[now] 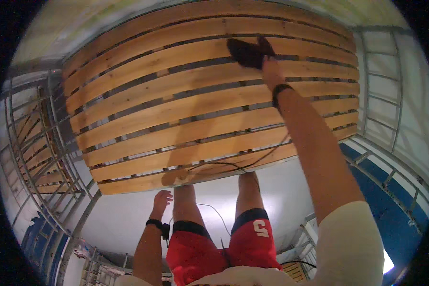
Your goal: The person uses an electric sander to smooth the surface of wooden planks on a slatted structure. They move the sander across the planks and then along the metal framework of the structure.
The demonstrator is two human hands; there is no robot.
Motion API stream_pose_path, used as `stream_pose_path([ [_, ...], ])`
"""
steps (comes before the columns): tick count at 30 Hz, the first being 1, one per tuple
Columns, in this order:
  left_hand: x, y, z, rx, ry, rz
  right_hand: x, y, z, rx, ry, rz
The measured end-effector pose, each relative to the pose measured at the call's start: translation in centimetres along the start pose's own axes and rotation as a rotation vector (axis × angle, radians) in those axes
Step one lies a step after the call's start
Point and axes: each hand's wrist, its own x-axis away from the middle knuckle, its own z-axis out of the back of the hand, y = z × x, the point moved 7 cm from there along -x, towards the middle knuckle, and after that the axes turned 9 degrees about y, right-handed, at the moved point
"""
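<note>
My right hand (270, 68) reaches far forward with a dark cloth (245, 53) in its grip. That cloth lies against the wooden slats (186, 103) of a bed frame, towards its far side. Low beside my left leg hangs my left hand (161, 203), its fingers loosely bent and nothing seen in it. Narrow gaps part the slats from one another. Each wrist wears a dark band.
A thin cable (214, 163) crosses the near slats and trails between my legs. Metal rails stand at the left (53, 143), and a metal ladder-like frame (382, 89) at the right. The white floor (128, 218) shows below.
</note>
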Motion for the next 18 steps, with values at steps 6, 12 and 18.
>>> stream_pose_path([
  [6,-1.5,-1.3,-9.9,0.352,-0.058,0.118,1.4,-2.4,1.2,0.141,-0.167,0.129],
  [12,-0.3,2.3,-20.5,-0.505,0.215,-0.352,6.5,-1.1,0.0,0.060,-0.196,0.309],
  [18,3.5,6.4,-28.0,-0.691,0.294,-0.600,7.7,-0.6,-2.0,0.182,-0.292,0.332],
])
